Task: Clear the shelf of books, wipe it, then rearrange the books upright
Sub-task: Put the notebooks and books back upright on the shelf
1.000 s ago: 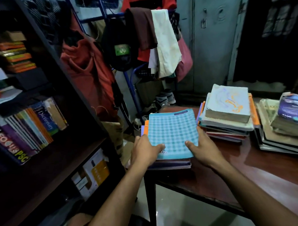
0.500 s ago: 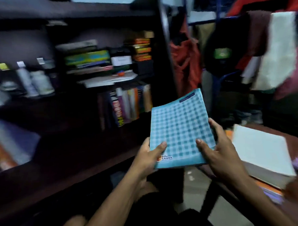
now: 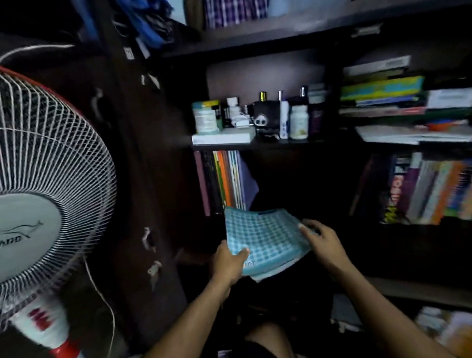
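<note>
The checked book (image 3: 264, 241) is being held by both hands in front of the dark shelf (image 3: 297, 176), low in the opening, just right of a row of upright books (image 3: 224, 182). The left hand (image 3: 229, 263) is pinching its near left corner, thumb on the cover; the right hand (image 3: 323, 242) is gripping the right edge with curled fingers (image 3: 304, 227). The book is lying nearly flat, cover up, its long axis pointing away from the person into the shelf; which edge is the spine I cannot tell. I judge that the rearranging step is going on. The next move is calling for turning the book upright and sliding it beside the standing row. A fan (image 3: 40, 174) is standing at the left.
</note>
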{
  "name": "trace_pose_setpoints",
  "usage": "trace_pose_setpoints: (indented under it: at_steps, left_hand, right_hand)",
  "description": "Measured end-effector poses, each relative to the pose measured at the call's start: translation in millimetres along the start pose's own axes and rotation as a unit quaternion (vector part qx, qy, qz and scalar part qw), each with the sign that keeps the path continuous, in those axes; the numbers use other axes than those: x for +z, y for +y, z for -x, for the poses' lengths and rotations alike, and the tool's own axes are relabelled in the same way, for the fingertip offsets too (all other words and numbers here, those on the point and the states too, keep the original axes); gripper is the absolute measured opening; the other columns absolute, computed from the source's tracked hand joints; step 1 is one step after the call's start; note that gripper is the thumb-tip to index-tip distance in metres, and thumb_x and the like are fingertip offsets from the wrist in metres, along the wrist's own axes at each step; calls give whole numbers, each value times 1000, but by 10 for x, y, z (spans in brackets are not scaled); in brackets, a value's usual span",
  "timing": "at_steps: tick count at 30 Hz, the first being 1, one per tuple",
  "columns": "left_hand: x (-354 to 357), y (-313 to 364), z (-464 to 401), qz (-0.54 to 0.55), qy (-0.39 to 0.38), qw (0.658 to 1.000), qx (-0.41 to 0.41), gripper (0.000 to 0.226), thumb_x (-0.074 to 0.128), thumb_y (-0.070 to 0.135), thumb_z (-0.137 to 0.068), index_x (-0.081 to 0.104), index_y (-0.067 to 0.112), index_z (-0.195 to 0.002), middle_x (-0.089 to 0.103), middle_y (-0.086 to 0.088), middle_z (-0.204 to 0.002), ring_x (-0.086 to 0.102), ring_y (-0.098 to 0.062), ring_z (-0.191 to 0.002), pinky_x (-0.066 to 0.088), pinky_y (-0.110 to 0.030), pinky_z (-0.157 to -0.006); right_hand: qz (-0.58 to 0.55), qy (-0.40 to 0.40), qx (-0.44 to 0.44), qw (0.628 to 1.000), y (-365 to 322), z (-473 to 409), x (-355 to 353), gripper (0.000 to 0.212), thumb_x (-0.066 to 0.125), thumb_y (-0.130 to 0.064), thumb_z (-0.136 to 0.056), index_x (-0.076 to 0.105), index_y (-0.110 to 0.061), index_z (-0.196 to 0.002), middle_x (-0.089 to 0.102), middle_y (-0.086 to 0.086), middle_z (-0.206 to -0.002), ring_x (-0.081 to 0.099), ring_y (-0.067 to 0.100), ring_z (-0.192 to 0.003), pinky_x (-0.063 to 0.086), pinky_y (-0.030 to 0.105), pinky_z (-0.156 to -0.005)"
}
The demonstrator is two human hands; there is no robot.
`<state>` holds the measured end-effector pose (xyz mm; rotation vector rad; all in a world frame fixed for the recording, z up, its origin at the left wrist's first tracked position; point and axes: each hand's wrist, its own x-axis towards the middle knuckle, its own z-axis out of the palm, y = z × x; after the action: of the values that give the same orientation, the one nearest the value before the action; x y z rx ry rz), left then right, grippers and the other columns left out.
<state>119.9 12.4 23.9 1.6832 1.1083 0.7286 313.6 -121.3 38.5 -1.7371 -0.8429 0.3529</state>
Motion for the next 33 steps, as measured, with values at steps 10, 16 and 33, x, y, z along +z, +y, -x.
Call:
trace_pose_setpoints:
  at_steps: [10,16,33]
  left_hand:
    - [148,-211,-77,27,3,1000,0,23,55,20,-100,52,23,-123,67,-4,-124,67,-22,-106,55,-39,-90]
    - [-38,-132,100,148,-22,987,50,22,49,5,-103,47,20,-119,70,-10,-115,72,-23,-90,55,-31,-66]
    - [588,119,-608,37,47,991,121,64,51,13,-103,20,21,-159,41,-1,-153,42,-23,-139,36,-37,-115]
  right_hand:
    - [-53,195,47,978,421,-139,-13,25,52,-2,-98,66,-23,-100,71,2,-89,68,24,-82,54,35,-69]
    - [-48,309,57,948,431,-93,-94,25,48,-6,-100,59,-10,-122,60,18,-121,58,40,-108,47,44,-93]
    - [64,154,51,985,527,-194,-43,21,61,-8,-95,58,-17,-113,39,5,-110,50,16,-73,43,30,-73]
